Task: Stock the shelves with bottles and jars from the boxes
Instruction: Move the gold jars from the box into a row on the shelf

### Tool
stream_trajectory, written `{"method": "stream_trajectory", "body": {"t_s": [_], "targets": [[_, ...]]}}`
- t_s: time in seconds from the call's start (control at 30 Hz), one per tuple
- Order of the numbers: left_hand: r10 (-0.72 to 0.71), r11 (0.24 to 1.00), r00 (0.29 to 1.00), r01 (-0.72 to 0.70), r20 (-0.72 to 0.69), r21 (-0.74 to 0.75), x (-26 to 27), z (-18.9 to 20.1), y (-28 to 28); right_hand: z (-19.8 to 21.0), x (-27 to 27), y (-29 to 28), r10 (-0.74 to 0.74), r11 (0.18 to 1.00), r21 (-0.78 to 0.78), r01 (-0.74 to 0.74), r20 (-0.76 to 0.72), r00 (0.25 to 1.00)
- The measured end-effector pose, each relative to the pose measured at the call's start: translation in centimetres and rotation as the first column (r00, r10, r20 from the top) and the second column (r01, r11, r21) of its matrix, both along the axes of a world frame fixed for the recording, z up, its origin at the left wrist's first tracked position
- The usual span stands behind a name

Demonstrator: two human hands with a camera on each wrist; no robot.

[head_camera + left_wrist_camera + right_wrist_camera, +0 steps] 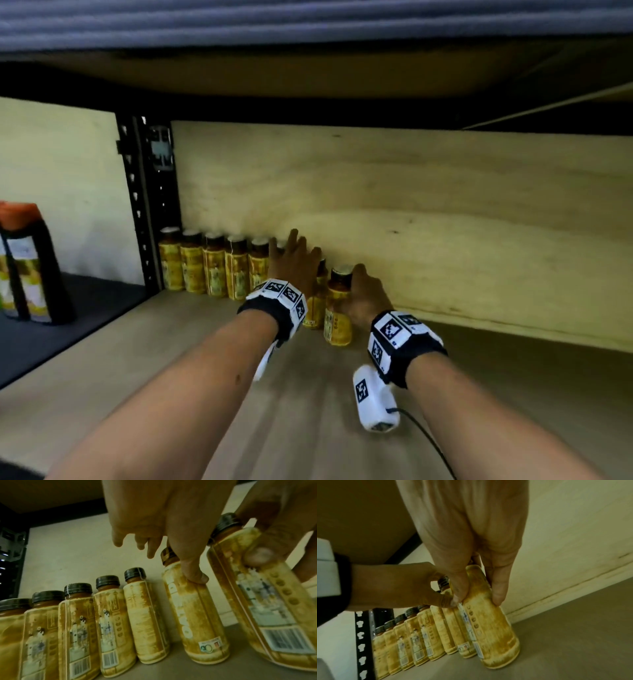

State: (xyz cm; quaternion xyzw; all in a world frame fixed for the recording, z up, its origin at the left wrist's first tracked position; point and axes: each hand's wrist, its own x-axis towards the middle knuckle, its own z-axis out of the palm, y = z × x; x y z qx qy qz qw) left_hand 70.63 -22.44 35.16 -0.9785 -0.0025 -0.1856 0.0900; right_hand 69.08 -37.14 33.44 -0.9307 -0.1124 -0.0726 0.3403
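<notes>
A row of yellow-labelled bottles with dark caps [212,267] [77,628] [412,635] stands along the back of the shelf, starting at the left post. My left hand [294,260] [171,547] reaches over the row's right end with its fingers stretched out. Its thumb [193,574] touches the shoulder of the last upright bottle [317,301] [193,615] [461,632]. Just to the right, my right hand [363,291] [478,596] grips another bottle [337,308] [267,608] [491,635] near its top. That bottle is tilted, its base on the shelf board.
A black perforated post [147,205] bounds the bay on the left, with a plywood back wall [411,222] behind. The shelf above [308,75] hangs low overhead. Bare shelf board [513,377] runs to the right. An orange-topped dark pack [27,263] stands in the neighbouring bay.
</notes>
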Motion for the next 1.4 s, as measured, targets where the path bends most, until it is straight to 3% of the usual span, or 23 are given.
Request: {"method": "stream_trajectory", "body": {"t_s": [0.1, 0.33, 0.47, 0.6, 0.73, 0.9, 1.1, 1.27, 1.4], "targets": [[0.019, 1.000, 1.000, -0.019, 0.004, -0.002, 2.9, 0.2, 1.3, -0.2, 2.9, 0.9, -0.024, 1.000, 0.014, 0.023, 0.015, 1.000], [-0.091, 0.994, 0.995, 0.094, 0.044, -0.058, 5.9, -0.5, 2.7, -1.1, 8.1, 3.0, -0.097, 0.995, 0.010, 0.097, 0.078, 0.992], [-0.092, 0.995, 0.993, 0.094, 0.068, -0.022, 5.7, -0.9, 2.8, -1.4, 8.6, 3.3, -0.106, 0.994, -0.022, 0.108, 0.077, 0.991], [-0.111, 0.992, 0.992, 0.114, 0.063, -0.046, 4.9, -0.4, 2.5, -1.6, 6.9, 2.6, -0.060, 0.997, 0.060, 0.055, 0.076, 0.995], [-0.099, 0.994, 0.995, 0.097, -0.018, -0.054, 2.9, 0.5, 2.0, -0.6, 4.0, 0.6, 0.019, 0.989, 0.145, -0.018, -0.001, 1.000], [-0.218, 0.941, 0.976, 0.217, 0.024, -0.258, -3.4, 2.4, 0.3, 0.5, -0.7, -2.5, 0.094, 0.992, -0.076, -0.097, -0.044, 0.995], [-0.223, 0.938, 0.971, 0.190, -0.088, -0.289, -13.9, 1.5, -1.3, 1.5, -10.4, -6.3, 0.146, 0.958, -0.228, -0.172, -0.123, 0.982], [-0.324, 0.860, 0.937, 0.235, -0.131, -0.452, -22.8, -0.9, -3.2, 0.2, -20.1, -8.6, 0.217, 0.938, -0.240, -0.251, -0.159, 0.963], [-0.415, 0.766, 0.894, 0.242, -0.170, -0.596, -28.9, -4.1, -5.3, -2.5, -27.2, -10.3, 0.276, 0.940, -0.131, -0.314, -0.247, 0.929]]}}
